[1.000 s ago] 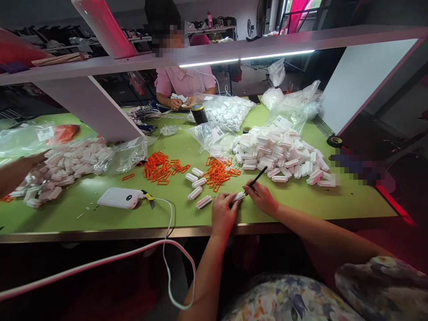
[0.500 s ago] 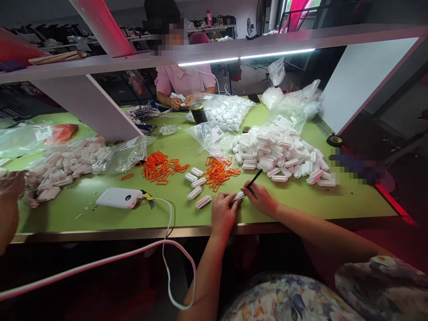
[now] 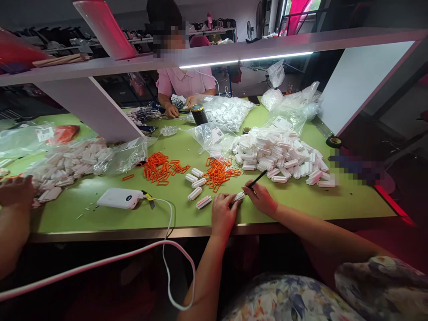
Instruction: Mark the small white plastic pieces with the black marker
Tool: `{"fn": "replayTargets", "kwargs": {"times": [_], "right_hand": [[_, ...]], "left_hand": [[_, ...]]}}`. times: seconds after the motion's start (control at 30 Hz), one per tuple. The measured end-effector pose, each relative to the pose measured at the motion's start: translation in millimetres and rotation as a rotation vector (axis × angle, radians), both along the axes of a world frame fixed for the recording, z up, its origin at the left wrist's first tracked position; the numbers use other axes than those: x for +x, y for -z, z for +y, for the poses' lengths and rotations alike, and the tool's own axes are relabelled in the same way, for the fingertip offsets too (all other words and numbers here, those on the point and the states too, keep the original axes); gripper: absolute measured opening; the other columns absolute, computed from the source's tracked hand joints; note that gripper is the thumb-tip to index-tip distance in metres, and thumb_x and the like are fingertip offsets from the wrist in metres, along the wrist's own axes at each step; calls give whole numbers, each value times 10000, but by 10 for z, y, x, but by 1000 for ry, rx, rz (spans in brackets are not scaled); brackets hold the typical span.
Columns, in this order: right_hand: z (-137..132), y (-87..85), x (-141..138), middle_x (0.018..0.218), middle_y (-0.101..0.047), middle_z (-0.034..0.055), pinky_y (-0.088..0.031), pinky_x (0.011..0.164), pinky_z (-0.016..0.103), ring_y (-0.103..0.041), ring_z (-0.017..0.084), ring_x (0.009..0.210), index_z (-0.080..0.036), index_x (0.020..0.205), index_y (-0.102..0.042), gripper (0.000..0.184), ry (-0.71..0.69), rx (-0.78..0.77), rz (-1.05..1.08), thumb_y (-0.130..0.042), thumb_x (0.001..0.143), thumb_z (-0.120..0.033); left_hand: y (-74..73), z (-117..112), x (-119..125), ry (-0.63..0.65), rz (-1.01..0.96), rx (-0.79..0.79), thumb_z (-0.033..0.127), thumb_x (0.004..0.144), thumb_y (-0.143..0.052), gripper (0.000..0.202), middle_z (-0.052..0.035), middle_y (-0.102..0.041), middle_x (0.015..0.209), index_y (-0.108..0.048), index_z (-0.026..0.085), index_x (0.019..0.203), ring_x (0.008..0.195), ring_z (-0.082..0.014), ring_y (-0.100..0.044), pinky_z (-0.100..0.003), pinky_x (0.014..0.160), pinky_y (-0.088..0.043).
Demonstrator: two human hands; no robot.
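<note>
My left hand [image 3: 222, 214] rests on the green table [image 3: 301, 203] near its front edge, fingers closed on a small white connector [image 3: 238, 196]. My right hand [image 3: 261, 197] pinches a thin black tool [image 3: 257, 179] whose lower end meets that connector. Just left of my hands lie several loose white connectors [image 3: 197, 185]. Behind them are two heaps of orange clips [image 3: 219, 171]. A big pile of white connectors [image 3: 281, 154] lies behind my right hand.
A white power bank [image 3: 119, 198] with a white cable [image 3: 167, 249] lies at the front left. Bags of white parts [image 3: 76, 160] sit at the left, where another person's arm [image 3: 13, 218] reaches in. A person in pink [image 3: 185, 82] works across the table beside a black can [image 3: 199, 113].
The arm at the left edge has shifted further onto the table beside the bagged parts. The person opposite has moved a hand outward. My own hands have barely moved.
</note>
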State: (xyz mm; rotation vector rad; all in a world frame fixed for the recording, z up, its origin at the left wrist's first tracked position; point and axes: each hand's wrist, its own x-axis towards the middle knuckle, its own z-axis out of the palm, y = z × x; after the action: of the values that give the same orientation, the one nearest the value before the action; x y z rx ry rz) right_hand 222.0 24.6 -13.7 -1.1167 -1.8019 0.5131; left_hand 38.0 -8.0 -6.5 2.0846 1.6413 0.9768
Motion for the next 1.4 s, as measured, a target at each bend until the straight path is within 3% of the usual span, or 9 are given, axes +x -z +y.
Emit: {"fn": "replayTargets", "kwargs": {"times": [0.47, 0.7, 0.9, 1.4], "right_hand": [[14, 27, -13, 819, -709, 55, -560, 736, 332, -657, 212, 728, -234, 933, -618, 234, -55, -40, -57, -514, 1064, -398], [36, 20, -63, 844, -699, 70, -529, 730, 320, -655, 218, 759, -221, 948, -605, 235, -123, 43, -161, -471, 1083, -360], [9, 17, -29, 831, -687, 50, -531, 727, 309, -648, 203, 738, -228, 956, -594, 260, -53, 23, -90, -460, 1091, -405], [11, 8, -58, 844, -709, 65, -534, 743, 310, -669, 212, 768, -228, 966, -621, 275, -85, 13, -180, -468, 1094, -418]], "left_hand": [[-15, -5, -6, 0, 0, -13, 224, 920, -734, 183, -55, -682, 978, -784, 248, 1094, 964, -239, -604, -381, 892, -491], [-20, 0, -15, 2, 13, -34, 210, 907, -746, 198, -64, -681, 980, -786, 228, 1100, 971, -246, -608, -390, 899, -498], [-29, -4, 1, 2, -5, -5, 188, 901, -753, 198, -58, -681, 977, -787, 228, 1092, 955, -235, -609, -377, 890, -497], [-31, 0, -5, 6, -3, -30, 205, 913, -738, 171, -59, -681, 980, -784, 230, 1075, 972, -243, -600, -382, 896, -488]]}}
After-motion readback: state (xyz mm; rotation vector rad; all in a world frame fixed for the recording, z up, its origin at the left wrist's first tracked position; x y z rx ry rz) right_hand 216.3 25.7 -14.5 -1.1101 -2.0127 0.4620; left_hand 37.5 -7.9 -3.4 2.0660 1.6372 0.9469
